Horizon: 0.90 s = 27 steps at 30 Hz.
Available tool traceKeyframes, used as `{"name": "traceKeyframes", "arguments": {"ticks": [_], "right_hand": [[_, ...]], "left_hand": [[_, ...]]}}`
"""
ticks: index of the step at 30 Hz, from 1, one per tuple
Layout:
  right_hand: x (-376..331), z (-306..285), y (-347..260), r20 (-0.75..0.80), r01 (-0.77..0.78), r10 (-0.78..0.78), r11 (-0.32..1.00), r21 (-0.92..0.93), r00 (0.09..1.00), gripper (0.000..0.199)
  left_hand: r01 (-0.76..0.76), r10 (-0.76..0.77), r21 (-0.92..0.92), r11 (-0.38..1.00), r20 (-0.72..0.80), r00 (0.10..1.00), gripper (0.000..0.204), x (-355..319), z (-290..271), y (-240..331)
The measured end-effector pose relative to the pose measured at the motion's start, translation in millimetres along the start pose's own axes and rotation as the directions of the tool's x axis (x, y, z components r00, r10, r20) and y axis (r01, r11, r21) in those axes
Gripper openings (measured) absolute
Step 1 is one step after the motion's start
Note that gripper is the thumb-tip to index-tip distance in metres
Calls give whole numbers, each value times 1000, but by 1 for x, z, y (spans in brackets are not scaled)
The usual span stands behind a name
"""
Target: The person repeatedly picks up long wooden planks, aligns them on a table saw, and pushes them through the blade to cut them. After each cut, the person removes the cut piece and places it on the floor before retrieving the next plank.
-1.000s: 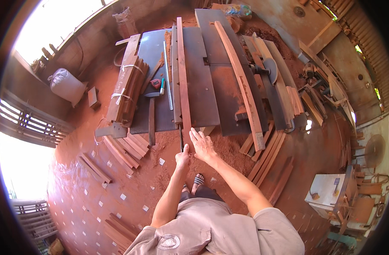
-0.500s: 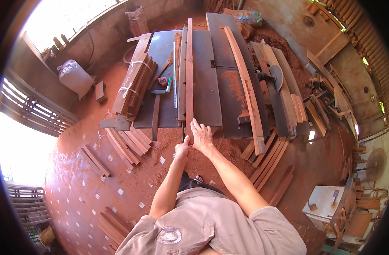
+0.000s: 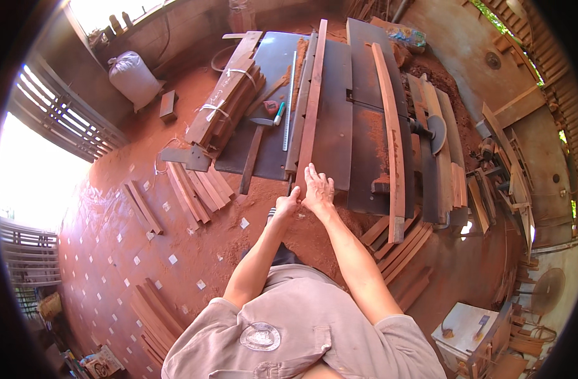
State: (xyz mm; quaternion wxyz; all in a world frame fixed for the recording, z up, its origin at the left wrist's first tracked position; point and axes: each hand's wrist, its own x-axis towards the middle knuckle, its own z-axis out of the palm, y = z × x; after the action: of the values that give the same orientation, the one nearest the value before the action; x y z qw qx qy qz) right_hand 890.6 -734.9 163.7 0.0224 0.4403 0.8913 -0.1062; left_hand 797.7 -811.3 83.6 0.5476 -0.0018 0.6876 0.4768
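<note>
One hammer point(image 3: 254, 155) lies on the table's point(image 3: 334, 136) left side. The left hand point(image 3: 287, 203) curls just off the table's near edge; I cannot tell what it holds. The strip point(image 3: 313, 101) runs up the table's middle, likely hard and stiff, best held by its sides at the near end. The right hand point(image 3: 318, 191) lies on that end, fingers straight.
</note>
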Motion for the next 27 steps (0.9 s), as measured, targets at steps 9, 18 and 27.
{"name": "traceKeyframes", "arguments": {"ticks": [9, 18, 27], "right_hand": [[28, -4, 1, 7, 4, -4, 1000, -20, 1000, 113], [52, -7, 8, 20, -25, 26, 999, -45, 999, 97], [83, 6, 23, -44, -67, 66, 997, -25, 997, 80]], "left_hand": [[-129, 130, 285, 950, 15, 991, 43, 21, -11, 21], [-496, 635, 829, -259, 533, 560, 89, -18, 1, 107], [-443, 555, 827, -345, 561, 614, 82, 21, 32, 124]]}}
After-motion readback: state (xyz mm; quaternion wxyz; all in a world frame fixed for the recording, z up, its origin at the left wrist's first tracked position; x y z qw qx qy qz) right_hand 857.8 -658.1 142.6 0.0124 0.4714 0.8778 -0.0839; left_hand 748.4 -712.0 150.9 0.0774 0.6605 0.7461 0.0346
